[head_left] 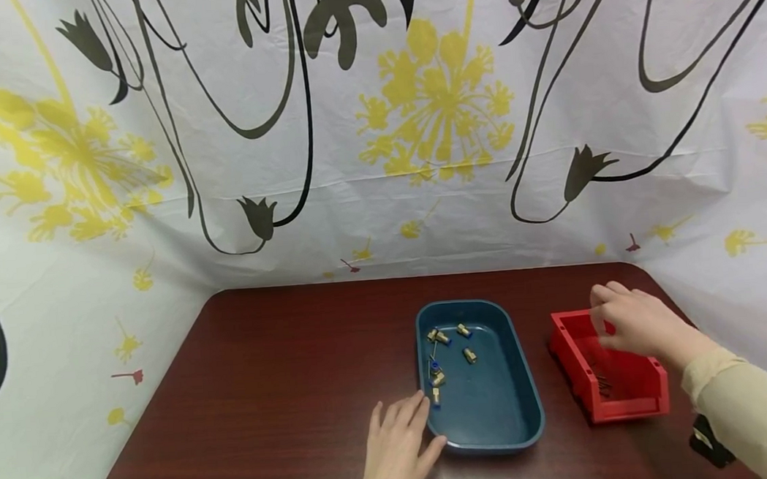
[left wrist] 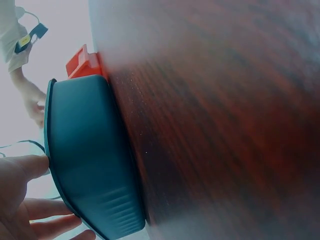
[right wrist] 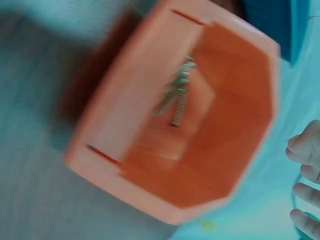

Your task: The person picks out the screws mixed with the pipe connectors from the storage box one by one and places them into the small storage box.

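In the head view my left hand point(head_left: 396, 444) rests its fingers on the near left corner of a blue tray point(head_left: 494, 438). The left wrist view shows the thumb and fingertips of this hand point(left wrist: 30, 200) at the tray's rim point(left wrist: 50, 130). Inside the tray lie several brass fittings point(head_left: 470, 355) with blue collars, mostly along its left side, with thin metal pieces among them. My right hand point(head_left: 639, 323) is above the red bin point(head_left: 631, 409), its fingers loosely bent and nothing visible in them. A few screws point(right wrist: 177, 102) lie on the bin's floor.
The dark wooden table point(head_left: 287, 392) carries both containers, the red bin to the right of the tray. A white patterned cloth point(head_left: 356, 219) hangs behind the table's far edge. A black object point(head_left: 709, 443) is by the right sleeve.
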The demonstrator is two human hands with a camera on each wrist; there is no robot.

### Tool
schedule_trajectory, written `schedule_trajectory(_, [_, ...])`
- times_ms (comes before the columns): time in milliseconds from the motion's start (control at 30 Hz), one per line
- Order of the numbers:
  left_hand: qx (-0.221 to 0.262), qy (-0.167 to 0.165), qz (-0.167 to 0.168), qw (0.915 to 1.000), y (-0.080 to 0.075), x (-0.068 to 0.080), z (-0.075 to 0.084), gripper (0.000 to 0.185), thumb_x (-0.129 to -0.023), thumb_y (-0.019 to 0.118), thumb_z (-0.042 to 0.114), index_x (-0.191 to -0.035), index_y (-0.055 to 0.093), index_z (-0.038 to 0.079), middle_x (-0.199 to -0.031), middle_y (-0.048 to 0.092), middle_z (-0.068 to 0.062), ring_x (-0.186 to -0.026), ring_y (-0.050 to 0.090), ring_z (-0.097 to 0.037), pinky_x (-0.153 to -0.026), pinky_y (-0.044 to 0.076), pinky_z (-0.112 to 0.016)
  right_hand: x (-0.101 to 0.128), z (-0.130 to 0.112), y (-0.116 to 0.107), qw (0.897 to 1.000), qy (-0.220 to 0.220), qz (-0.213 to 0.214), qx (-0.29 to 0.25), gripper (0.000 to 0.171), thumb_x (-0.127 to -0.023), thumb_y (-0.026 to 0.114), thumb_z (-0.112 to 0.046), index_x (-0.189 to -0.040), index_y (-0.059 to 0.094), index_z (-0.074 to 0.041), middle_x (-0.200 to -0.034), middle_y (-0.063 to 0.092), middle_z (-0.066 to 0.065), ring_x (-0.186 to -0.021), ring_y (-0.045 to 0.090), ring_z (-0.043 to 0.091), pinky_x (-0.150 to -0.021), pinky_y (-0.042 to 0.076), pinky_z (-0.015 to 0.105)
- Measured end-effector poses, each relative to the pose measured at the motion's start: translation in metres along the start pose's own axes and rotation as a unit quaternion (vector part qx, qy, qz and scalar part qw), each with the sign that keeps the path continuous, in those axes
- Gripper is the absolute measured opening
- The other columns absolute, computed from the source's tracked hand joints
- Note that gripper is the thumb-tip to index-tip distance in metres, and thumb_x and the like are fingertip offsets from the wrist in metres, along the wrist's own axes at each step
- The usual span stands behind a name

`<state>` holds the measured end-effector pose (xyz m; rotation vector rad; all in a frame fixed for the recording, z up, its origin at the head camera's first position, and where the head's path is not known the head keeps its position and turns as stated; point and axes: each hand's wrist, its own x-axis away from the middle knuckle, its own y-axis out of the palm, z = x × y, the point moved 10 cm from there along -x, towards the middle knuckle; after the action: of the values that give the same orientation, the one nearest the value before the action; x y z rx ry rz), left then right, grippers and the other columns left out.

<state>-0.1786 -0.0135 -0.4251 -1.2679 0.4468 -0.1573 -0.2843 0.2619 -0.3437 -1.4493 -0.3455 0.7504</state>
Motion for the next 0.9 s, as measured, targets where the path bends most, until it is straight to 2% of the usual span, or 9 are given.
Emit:
schedule_trajectory(167, [0.002, -0.004, -0.003, 1.0000, 0.000, 0.000, -0.001, 0.051, -0.081, 0.057, 0.046, -0.119, 0.057, 0.011, -0.121, 0.050, -0.002, -0.105, 0.046, -0.020, -0.086, 0.031, -0.056, -0.019, -0.012, -0.022, 0.999, -0.038, 0.034, 0.013, 0.031, -0.055, 0.072, -0.014, -0.053, 0.045, -0.030, -0.073, 0.038, -0.009, -0.071, 0.039, 0.015, -0.047, 0.030, 0.025])
schedule_trajectory(333, [0.002, -0.004, -0.003, 1.0000, -0.001, 0.000, -0.002, 0.051, -0.081, 0.057, 0.046, -0.118, 0.057, 0.010, -0.121, 0.050, -0.002, -0.105, 0.047, -0.020, -0.085, 0.031, -0.056, -0.038, -0.030, -0.031, 0.997, -0.068, 0.036, 0.002, 0.030, -0.058, 0.071, -0.012, -0.054, 0.045, -0.028, -0.073, 0.037, -0.008, -0.071, 0.038, 0.013, -0.049, 0.031, 0.025])
schedule_trajectory(567, [-0.001, -0.001, 0.000, 1.0000, -0.002, 0.000, -0.001, 0.051, -0.081, 0.057, 0.046, -0.118, 0.057, 0.010, -0.121, 0.050, -0.002, -0.105, 0.047, -0.020, -0.085, 0.031, -0.056, -0.065, -0.056, -0.033, 0.995, -0.091, 0.028, -0.013, 0.024, -0.060, 0.071, -0.013, -0.057, 0.050, -0.025, -0.075, 0.038, -0.007, -0.074, 0.039, 0.013, -0.053, 0.036, 0.028])
schedule_trajectory(900, [0.005, 0.001, -0.001, 1.0000, -0.001, 0.000, -0.001, 0.051, -0.081, 0.057, 0.045, -0.118, 0.057, 0.010, -0.121, 0.049, -0.001, -0.105, 0.046, -0.020, -0.085, 0.031, -0.056, -0.098, -0.092, -0.021, 0.993, -0.121, 0.004, -0.009, 0.025, -0.064, 0.068, -0.014, -0.055, 0.048, -0.026, -0.076, 0.040, -0.007, -0.073, 0.037, 0.014, -0.055, 0.034, 0.029])
